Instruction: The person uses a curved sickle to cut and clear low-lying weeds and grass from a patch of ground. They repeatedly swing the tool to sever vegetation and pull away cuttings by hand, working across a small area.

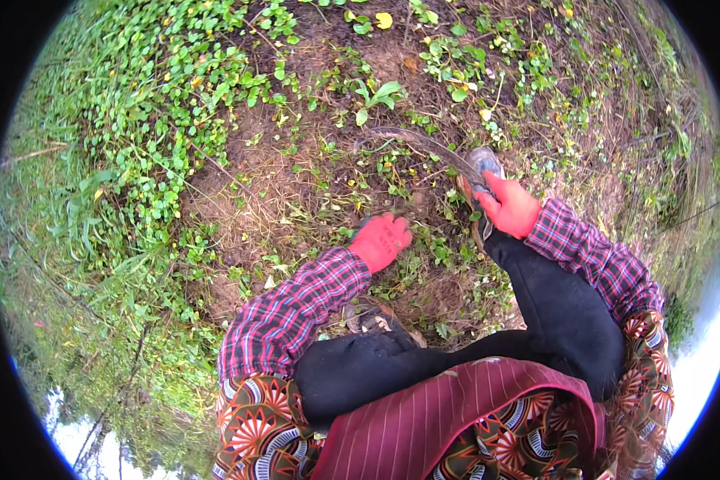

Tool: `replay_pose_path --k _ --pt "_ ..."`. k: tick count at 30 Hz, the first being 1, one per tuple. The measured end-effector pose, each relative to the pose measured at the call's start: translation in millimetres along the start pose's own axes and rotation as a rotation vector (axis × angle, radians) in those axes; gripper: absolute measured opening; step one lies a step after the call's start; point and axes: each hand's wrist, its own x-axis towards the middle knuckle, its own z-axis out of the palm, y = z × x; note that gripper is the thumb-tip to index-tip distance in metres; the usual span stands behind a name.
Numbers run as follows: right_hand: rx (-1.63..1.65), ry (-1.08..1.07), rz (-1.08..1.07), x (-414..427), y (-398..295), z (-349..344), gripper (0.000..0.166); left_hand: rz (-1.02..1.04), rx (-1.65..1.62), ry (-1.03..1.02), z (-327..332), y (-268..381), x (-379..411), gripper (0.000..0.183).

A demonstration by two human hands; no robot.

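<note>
My right hand [510, 207], in a red-orange glove, grips a sickle near my shoe. The curved, dark sickle blade [429, 147] reaches left above the ground, with its tip over low weeds. My left hand [383, 243], gloved alike, is low over cut stems and small leafy weeds [438, 249] between my feet. Its fingers curl downward and their undersides are hidden, so whether they hold anything cannot be told. A small broad-leaved plant [378, 99] stands in the soil beyond the blade.
One shoe [485, 162] is close by the sickle's handle end; the other shoe [372, 318] is below my left hand. Dense green ground cover [156, 120] spreads on the left. Brown soil [228, 210] shows through litter in the middle. Thin dry twigs [216, 165] lie about.
</note>
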Motion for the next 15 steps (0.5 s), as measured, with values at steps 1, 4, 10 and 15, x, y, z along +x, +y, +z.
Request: replay_pose_path --k 1,4,10,15 --pt "-0.034 -0.040 0.041 1 -5 -2 0.028 -0.010 -0.023 -0.049 0 -3 -10 0.014" --pt "-0.106 -0.122 0.085 2 -17 -14 0.029 -0.039 -0.041 -0.161 -14 -12 -48 0.015" --pt "-0.050 -0.100 0.106 0 -15 -11 0.026 -0.078 0.005 -0.216 -46 -7 -69 0.026" --pt "-0.073 -0.162 0.048 4 -11 -4 0.025 -0.119 0.144 -0.173 -22 3 -67 0.048"
